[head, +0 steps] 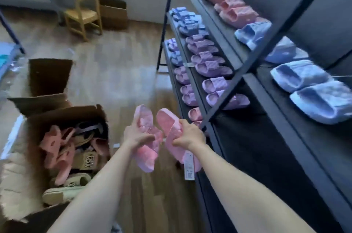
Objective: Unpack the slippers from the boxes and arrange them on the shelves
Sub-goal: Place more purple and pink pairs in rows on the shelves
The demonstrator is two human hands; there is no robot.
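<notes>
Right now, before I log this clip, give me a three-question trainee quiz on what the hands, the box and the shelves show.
1. True or false: the left hand and the right hand each grip one pink slipper.
2. The white tag hangs from the slipper held by: A) the left hand, B) the right hand, C) neither hand.
3. Fill in: the open box on the floor holds pink and ____ slippers.

Key: 1 true; 2 B; 3 beige.
</notes>
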